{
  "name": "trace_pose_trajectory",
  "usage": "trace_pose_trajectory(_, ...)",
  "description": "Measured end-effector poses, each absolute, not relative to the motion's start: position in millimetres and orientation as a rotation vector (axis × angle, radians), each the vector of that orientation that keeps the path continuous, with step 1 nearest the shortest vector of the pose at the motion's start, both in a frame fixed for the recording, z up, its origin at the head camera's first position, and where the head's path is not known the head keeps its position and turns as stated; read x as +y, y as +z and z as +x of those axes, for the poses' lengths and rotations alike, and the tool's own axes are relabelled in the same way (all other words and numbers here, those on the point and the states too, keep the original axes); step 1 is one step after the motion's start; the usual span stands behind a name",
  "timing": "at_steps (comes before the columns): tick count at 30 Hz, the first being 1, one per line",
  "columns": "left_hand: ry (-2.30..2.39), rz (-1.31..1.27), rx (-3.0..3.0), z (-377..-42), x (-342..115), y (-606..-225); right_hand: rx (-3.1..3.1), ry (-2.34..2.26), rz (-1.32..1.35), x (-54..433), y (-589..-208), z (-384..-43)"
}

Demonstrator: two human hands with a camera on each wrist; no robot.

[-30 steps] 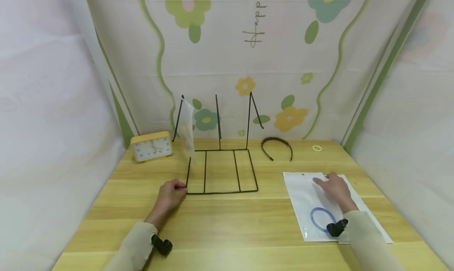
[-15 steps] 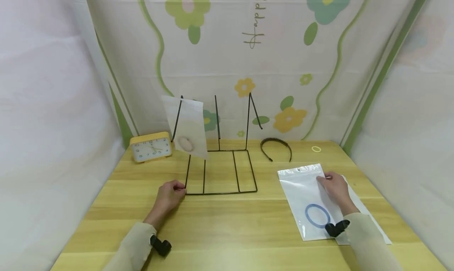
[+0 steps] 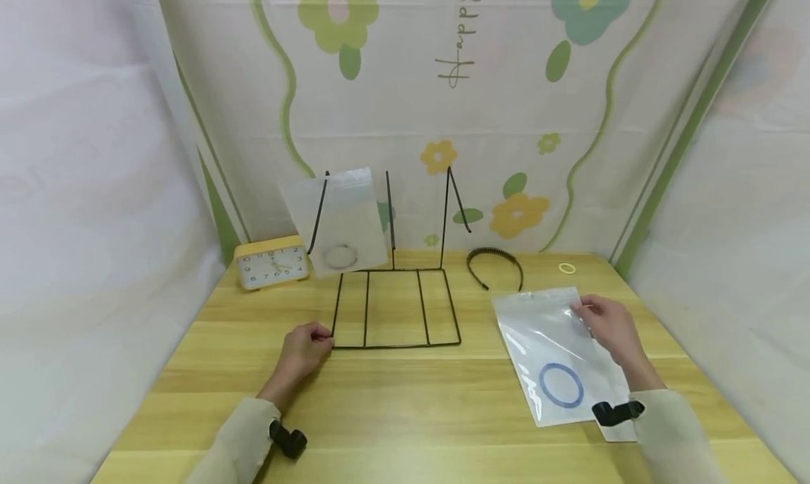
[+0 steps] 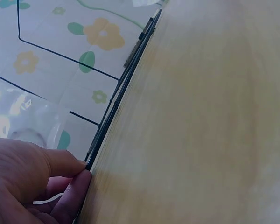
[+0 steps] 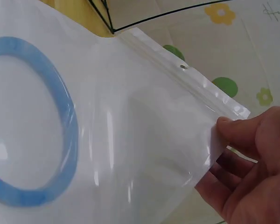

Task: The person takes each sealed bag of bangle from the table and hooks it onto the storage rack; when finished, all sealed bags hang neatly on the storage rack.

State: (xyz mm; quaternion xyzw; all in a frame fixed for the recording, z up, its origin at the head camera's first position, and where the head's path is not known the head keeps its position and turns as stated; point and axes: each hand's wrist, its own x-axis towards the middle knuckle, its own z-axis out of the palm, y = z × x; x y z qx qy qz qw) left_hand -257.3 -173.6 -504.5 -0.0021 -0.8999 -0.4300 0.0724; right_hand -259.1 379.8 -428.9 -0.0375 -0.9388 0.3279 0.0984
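Picking up seems the step: the right hand [image 3: 610,326] pinches the plastic bag [image 3: 547,343] by its top right corner, right of the rack [image 3: 396,345]; the left hand [image 3: 305,349] pinches the rack's near left corner. Next calls for a steady lift; whether the lower bag [image 3: 616,431] clings is unclear.

The rack [image 3: 423,308] stands on the table [image 3: 380,406] between the clock [image 3: 273,264], left, and the headband [image 3: 493,250], right. The small ring [image 3: 560,266] lies right of the headband, behind the bag [image 3: 534,333] containing the large ring [image 5: 70,121].
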Motion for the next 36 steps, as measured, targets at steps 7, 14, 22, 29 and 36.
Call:
trace_pose_trajectory(7,-1.304,0.011,-2.711,-259.1,-172.6,-504.4,-2.651,1.254,-0.034,363.9,-404.2,-244.0)
trace_pose_trajectory(14,-1.311,0.012,-2.717,-258.3,-173.3,-501.7,-2.429,1.764,0.117,340.4,-380.5,-230.5)
trace_pose_trajectory(22,-1.323,0.028,-2.722,-257.9,-172.0,-500.9,-2.122,2.125,0.493,309.3,-361.2,-220.4)
trace_pose_trajectory(29,-1.289,0.014,-2.718,-258.7,-171.9,-499.6,-2.047,2.124,0.601,286.2,-358.4,-225.4)
trace_pose_trajectory(36,-1.309,0.010,-2.718,-258.1,-172.5,-502.7,-2.090,2.097,0.579,260.8,-360.6,-231.2)
